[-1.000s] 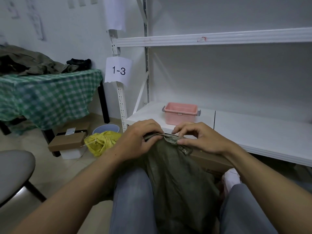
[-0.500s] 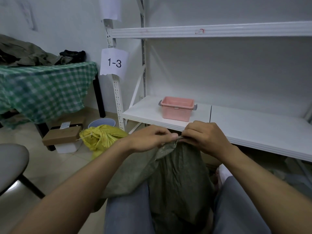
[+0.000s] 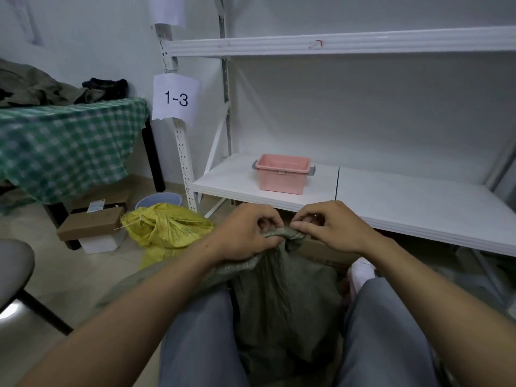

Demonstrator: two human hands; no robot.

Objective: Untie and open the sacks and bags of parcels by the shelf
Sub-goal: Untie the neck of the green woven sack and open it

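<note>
A dull green woven sack (image 3: 282, 303) stands between my knees, its neck gathered into a twisted roll at the top. My left hand (image 3: 245, 233) grips the left side of that neck with curled fingers. My right hand (image 3: 329, 227) pinches the right end of the roll, thumb and fingertips closed on it. A yellow woven sack (image 3: 167, 230), tied at its mouth with pale string, lies on the floor to the left. The white shelf (image 3: 405, 202) runs just behind my hands.
A pink plastic tub (image 3: 283, 174) sits on the shelf's low board. A brown box on a white box (image 3: 92, 227), a blue basin (image 3: 159, 199) and a table with a green checked cloth (image 3: 64, 146) stand left. A grey chair seat (image 3: 14, 269) is at the left edge.
The view has tilted up a little. My hands have spread slightly along the sack's neck, which now shows as a twisted roll between them.
</note>
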